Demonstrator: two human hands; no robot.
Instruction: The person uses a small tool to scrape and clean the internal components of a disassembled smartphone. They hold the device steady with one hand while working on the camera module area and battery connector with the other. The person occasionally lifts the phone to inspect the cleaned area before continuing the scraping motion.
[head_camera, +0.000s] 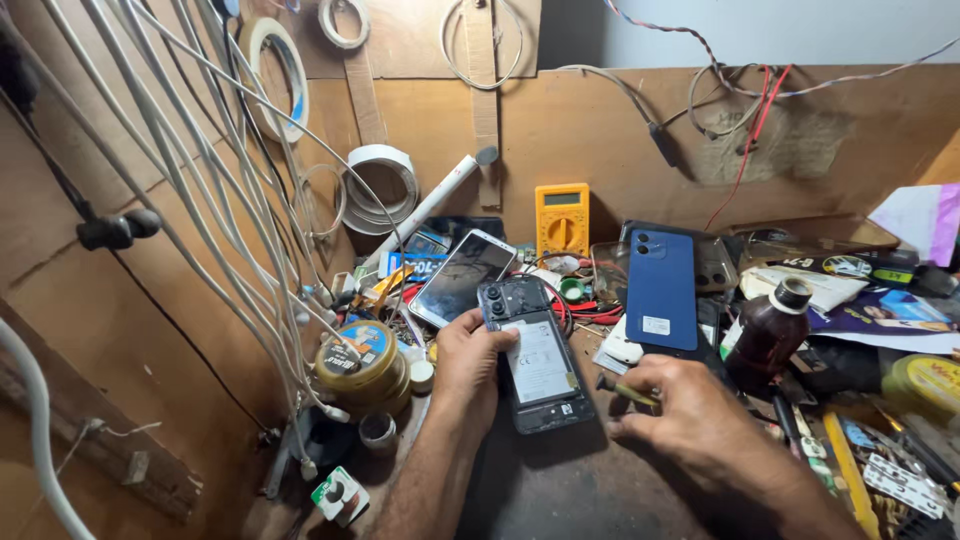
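I keep my left hand (468, 362) curled round the left edge of the opened phone (535, 355), which lies back-off, battery up, at the middle of the bench (580, 490), just near of the propped blue back cover (661, 288). My right hand (700, 425) pinches a small screwdriver (625, 391), tip pointing left at the phone's lower right edge. For this step I judge best practice is a firm left-hand clamp and a tip fully seated before turning.
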